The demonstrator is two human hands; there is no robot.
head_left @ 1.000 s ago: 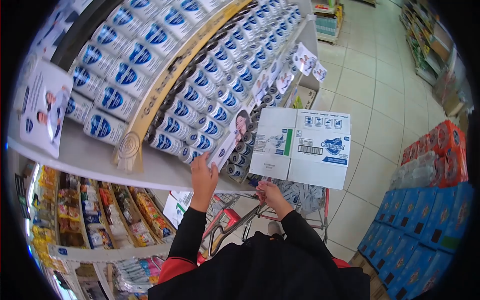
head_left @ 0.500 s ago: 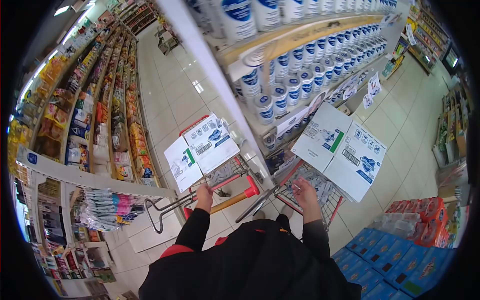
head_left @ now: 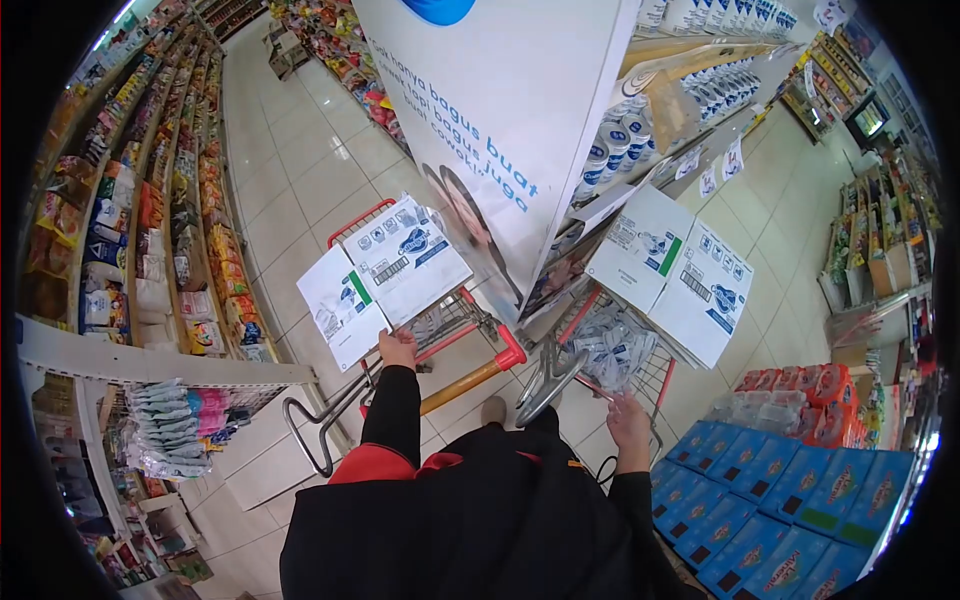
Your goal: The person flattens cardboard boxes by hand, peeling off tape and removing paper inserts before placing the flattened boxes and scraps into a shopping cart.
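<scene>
My left hand (head_left: 398, 349) is at the near edge of an opened-out white carton (head_left: 412, 268), its fingers closed at the cardboard. That carton lies across the left shopping cart (head_left: 462, 385), which has red trim and a wooden-looking handle bar. My right hand (head_left: 628, 422) has its fingers curled at the near rim of the right shopping cart (head_left: 655, 375); part of the grip is hidden. Clear plastic packets (head_left: 610, 345) lie in this cart's basket. A second opened-out white carton (head_left: 700, 285) with blue and green print rests over its far side.
A tall printed display panel (head_left: 480, 110) rises between the carts, beside shelves of white-and-blue cans (head_left: 622, 145). Snack shelves (head_left: 150, 210) line the left side. Blue boxes (head_left: 780, 490) and red-capped bottle packs (head_left: 815, 400) are stacked at lower right.
My right hand has moved from above the packets down to the right cart's near rim. My left hand has shifted forward to the carton's edge. The view has turned, showing the display panel's face.
</scene>
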